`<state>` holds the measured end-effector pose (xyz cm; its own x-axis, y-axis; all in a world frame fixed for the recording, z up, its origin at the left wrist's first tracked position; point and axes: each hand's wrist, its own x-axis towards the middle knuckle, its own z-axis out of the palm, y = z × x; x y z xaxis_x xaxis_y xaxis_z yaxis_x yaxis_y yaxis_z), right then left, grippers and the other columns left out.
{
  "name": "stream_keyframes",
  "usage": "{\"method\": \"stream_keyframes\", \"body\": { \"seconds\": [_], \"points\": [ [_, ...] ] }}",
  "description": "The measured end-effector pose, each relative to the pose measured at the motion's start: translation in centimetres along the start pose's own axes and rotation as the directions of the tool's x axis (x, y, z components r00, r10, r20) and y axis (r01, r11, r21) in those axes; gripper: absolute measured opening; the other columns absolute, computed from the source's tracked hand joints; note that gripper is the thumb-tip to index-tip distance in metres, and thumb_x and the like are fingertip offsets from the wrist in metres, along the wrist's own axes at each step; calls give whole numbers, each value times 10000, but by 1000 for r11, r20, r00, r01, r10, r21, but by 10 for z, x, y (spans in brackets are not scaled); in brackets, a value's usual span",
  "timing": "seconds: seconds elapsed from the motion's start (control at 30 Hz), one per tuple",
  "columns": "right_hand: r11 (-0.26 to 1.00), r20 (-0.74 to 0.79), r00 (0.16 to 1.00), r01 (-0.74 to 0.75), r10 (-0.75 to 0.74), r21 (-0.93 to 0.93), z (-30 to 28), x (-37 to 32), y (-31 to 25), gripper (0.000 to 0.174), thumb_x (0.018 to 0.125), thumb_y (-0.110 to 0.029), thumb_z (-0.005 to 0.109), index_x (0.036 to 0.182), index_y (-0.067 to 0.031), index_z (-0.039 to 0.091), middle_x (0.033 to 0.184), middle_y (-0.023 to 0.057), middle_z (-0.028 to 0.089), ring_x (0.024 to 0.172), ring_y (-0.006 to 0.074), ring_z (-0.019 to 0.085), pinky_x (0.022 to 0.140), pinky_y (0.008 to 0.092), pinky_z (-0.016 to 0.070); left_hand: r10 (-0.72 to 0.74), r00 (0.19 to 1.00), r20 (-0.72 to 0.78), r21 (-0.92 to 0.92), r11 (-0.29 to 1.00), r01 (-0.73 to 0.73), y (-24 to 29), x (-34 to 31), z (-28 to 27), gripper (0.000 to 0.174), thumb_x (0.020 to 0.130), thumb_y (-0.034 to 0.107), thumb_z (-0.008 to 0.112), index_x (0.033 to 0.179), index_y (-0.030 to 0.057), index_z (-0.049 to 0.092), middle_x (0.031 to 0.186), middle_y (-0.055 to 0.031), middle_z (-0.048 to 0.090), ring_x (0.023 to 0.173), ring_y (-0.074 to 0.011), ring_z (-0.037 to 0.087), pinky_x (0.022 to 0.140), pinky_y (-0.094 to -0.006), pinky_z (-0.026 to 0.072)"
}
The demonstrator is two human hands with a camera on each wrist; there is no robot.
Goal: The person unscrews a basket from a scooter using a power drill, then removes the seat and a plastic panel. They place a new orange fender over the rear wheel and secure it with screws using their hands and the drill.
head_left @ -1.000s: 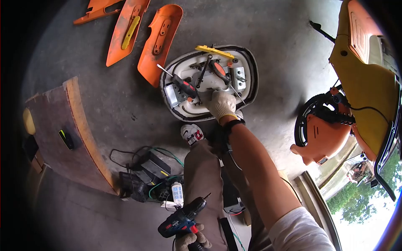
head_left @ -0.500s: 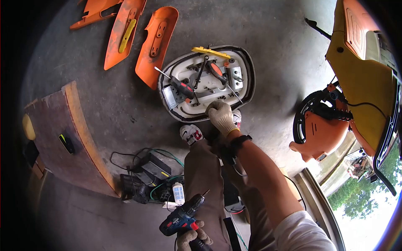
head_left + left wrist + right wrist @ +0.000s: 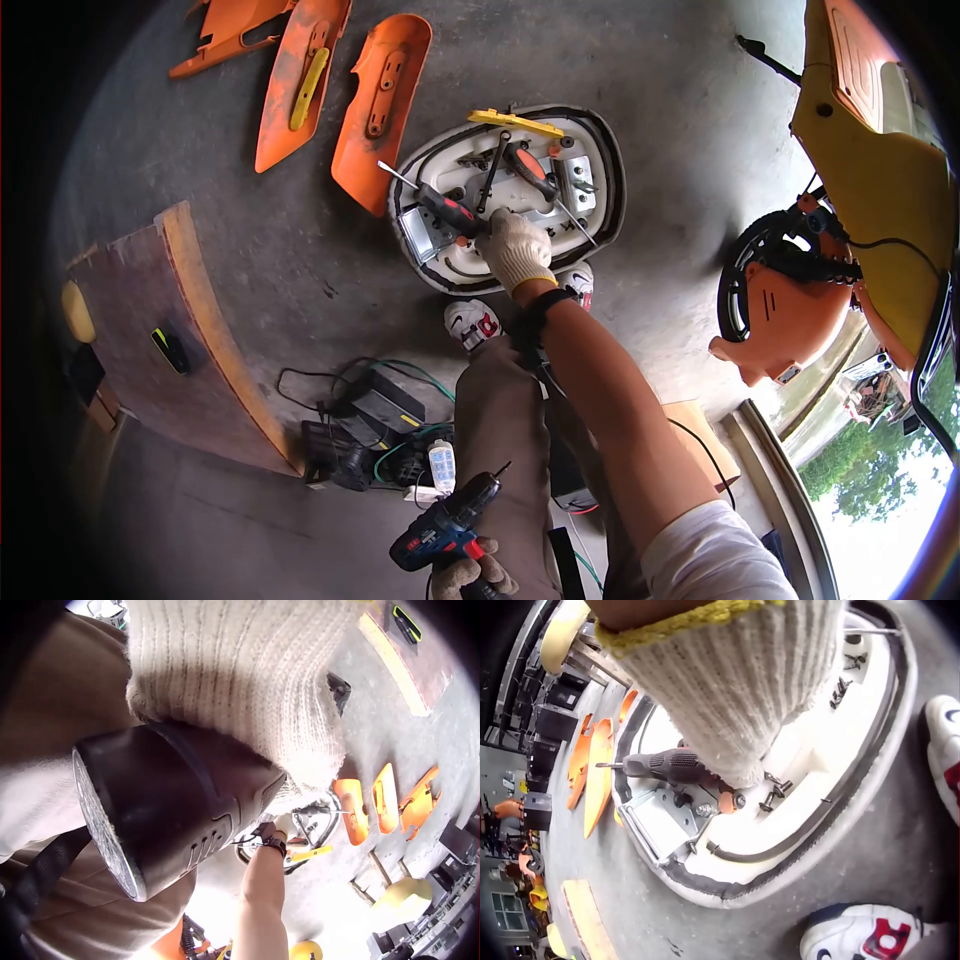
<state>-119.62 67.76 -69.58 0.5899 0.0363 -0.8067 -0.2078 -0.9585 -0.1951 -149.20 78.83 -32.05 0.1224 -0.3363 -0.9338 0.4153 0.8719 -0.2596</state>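
Note:
My gloved left hand (image 3: 458, 578) grips a blue and black cordless drill (image 3: 440, 530) over my leg, its bit pointing up and right; the drill's dark base (image 3: 150, 802) fills much of the left wrist view. My gloved right hand (image 3: 515, 247) reaches into an oval white shell (image 3: 465, 265) with a dark padded rim. Its fingers are mostly hidden beneath the glove, close to a black and red screwdriver (image 3: 667, 766). Several dark bolts (image 3: 778, 787) lie near that hand. A second screwdriver (image 3: 528, 170), a black wrench (image 3: 493, 172) and metal brackets (image 3: 578, 182) also lie in the shell.
A yellow strip (image 3: 515, 123) lies across the far rim. Orange panels (image 3: 382, 110) rest on the floor beyond. A yellow and orange vehicle (image 3: 870, 190) stands right. Left are a wooden board (image 3: 140, 320), cables and a power strip (image 3: 441, 466). My shoes (image 3: 470, 322) flank the shell's near side.
My right hand first drew back from inside the shell to its near rim, then reached in again, farther left beside the black and red screwdriver. The drill stays in my left hand.

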Motion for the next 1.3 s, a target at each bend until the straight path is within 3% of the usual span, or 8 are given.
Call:
{"method": "stream_keyframes", "body": {
  "seconds": [0.1, 0.23, 0.33, 0.5, 0.63, 0.83, 1.13, 1.3],
  "points": [
    [1000, -7, 1000, -4, 4, -2, -1, -2, -4, 330, 873, -379, 665, 1012, -90, 739, 989, 158, 745, 973, 351, 719, 865, 456, 556, -16, 1000, 4, -6, 1000, 16, 2, -1, 0, 524, 963, 325, 627, 1351, 1, 492, 848, -51, 580, 739, -242, 592, 712, -439, 496],
    [939, -181, 963, -136, 200, 317, -6, -5, 1, 353, 880, -411, 657, 1025, -95, 714, 1000, 167, 746, 971, 357, 718, 861, 436, 561, -37, 999, 9, -5, 999, 38, 3, 0, -9, 521, 966, 328, 614, 1365, 16, 493, 853, -45, 581, 742, -248, 590, 726, -447, 490],
    [929, -120, 966, -179, 228, 325, -12, -18, 12, 385, 883, -461, 649, 1014, -104, 714, 984, 170, 744, 957, 357, 718, 848, 449, 562, -41, 999, 32, -14, 999, 41, 7, 0, -8, 510, 967, 315, 603, 1373, 26, 493, 860, -46, 582, 751, -251, 592, 731, -452, 488],
    [997, 61, 997, -38, 42, -62, 1, -36, 1, 488, 831, -560, 715, 1100, -156, 773, 1000, 120, 764, 951, 292, 741, 818, 409, 579, -32, 999, 44, 16, 999, 31, 12, -1, -11, 509, 968, 314, 595, 1381, 34, 499, 866, -47, 584, 751, -254, 590, 731, -451, 485],
    [986, 148, 976, -152, 161, -70, 9, -17, -2, 483, 855, -564, 699, 1096, -152, 776, 1046, 121, 762, 979, 306, 737, 829, 412, 581, -44, 999, 20, 2, 999, 44, 14, -4, -14, 510, 967, 321, 597, 1381, 39, 503, 865, -46, 582, 744, -253, 582, 727, -451, 479],
    [991, 89, 987, -129, 131, -27, 21, -16, -7, 383, 960, -449, 600, 1099, -135, 769, 1057, 146, 756, 1004, 334, 729, 834, 435, 584, -51, 998, 27, -17, 999, 51, 22, -4, -8, 505, 964, 326, 602, 1366, 39, 498, 851, -44, 574, 729, -251, 575, 717, -452, 471],
    [996, -76, 996, -42, 36, -81, 38, -20, 5, 284, 917, -272, 613, 1024, -63, 773, 996, 179, 754, 937, 326, 743, 787, 436, 591, -44, 998, 35, -9, 999, 44, 22, -2, -9, 499, 967, 329, 609, 1357, 44, 486, 841, -35, 576, 726, -237, 578, 720, -445, 471],
    [994, 27, 1000, -3, 6, -107, 22, -16, 0, 267, 926, -266, 601, 993, -87, 786, 994, 166, 758, 948, 322, 742, 786, 432, 590, -38, 999, 37, -8, 999, 38, 18, -1, -6, 486, 973, 322, 605, 1357, 47, 491, 849, -38, 589, 738, -235, 590, 724, -443, 476]
  ]
}}
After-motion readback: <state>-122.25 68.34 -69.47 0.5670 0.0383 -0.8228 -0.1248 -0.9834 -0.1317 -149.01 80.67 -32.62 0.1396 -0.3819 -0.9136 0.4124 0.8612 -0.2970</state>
